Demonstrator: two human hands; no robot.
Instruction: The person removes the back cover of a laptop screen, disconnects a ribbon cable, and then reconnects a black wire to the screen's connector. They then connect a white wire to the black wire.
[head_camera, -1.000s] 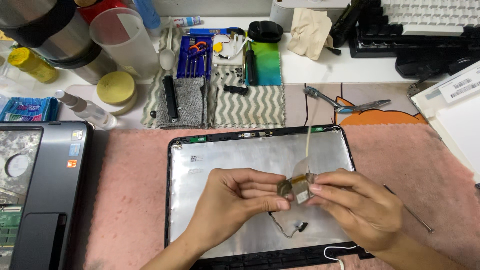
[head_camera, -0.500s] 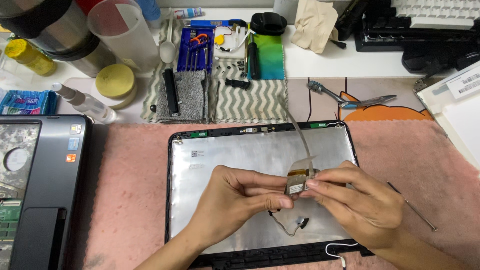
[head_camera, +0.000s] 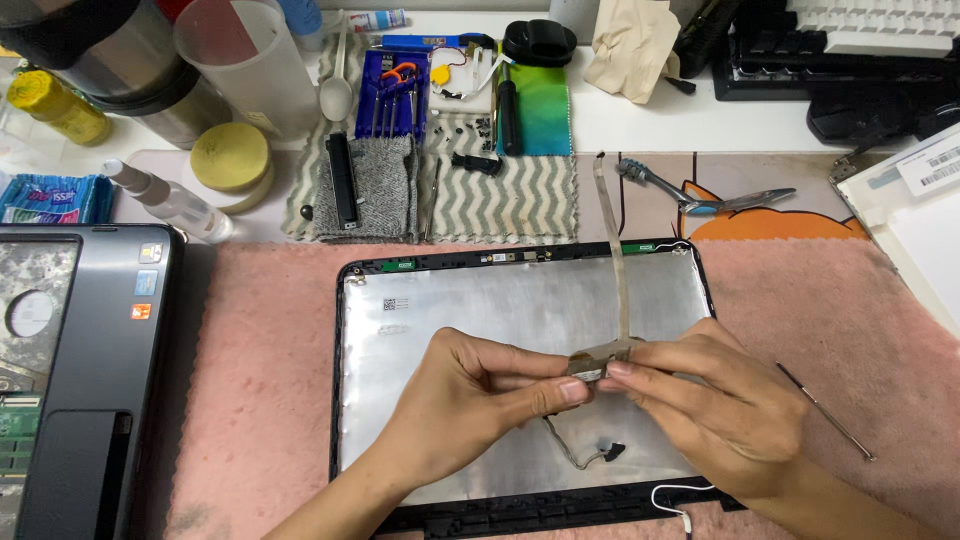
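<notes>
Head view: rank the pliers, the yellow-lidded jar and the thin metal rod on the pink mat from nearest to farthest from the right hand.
From the right hand:
1. Thin metal rod, just right of it on the pink mat.
2. Pliers, above it near the desk's back.
3. Yellow-lidded jar, far upper left.

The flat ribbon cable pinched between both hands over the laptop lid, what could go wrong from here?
1. The ribbon cable is thin, and the left hand and right hand pinch its end together; a hard pull or sharp fold could crease or tear it.
2. A thin wire with a small plug lies loose on the laptop lid panel under the hands; it might snag.
</notes>
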